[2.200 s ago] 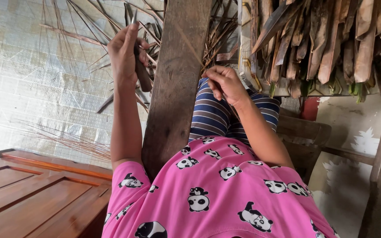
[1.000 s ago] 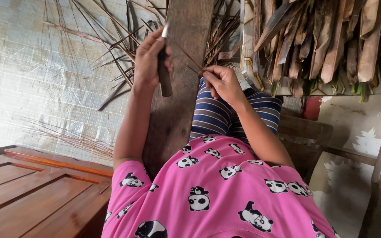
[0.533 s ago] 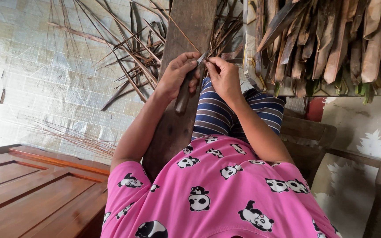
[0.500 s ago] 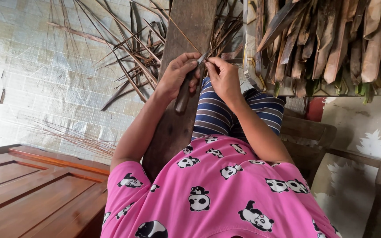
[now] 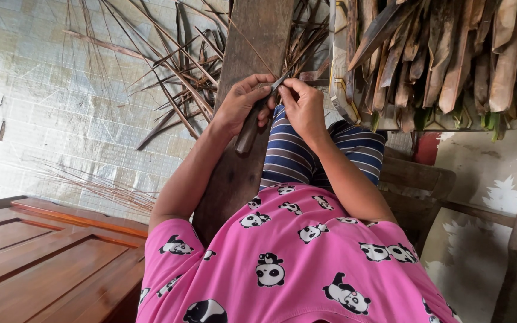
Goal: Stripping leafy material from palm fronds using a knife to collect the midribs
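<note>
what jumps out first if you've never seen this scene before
Mid-frame, the left hand grips a knife whose blade meets a thin leaf rib pinched by the right hand, both over a dark wooden plank. Dry palm strips litter the tiled floor at upper left, and a stack of brown leaf stalks fills the upper right.

Counts: 2 hands, left hand (image 5: pixel 243 103) and right hand (image 5: pixel 304 107). 1 knife (image 5: pixel 252 119), 1 thin leaf rib (image 5: pixel 252 43) between the hands. 1 wooden plank (image 5: pixel 240 119). Far left: dry leaf strips (image 5: pixel 169 66), too many to count. Far right: stacked brown leaf stalks (image 5: pixel 444 54), roughly twenty plus. 1 wooden door panel (image 5: pixel 49 263) near left.
</note>
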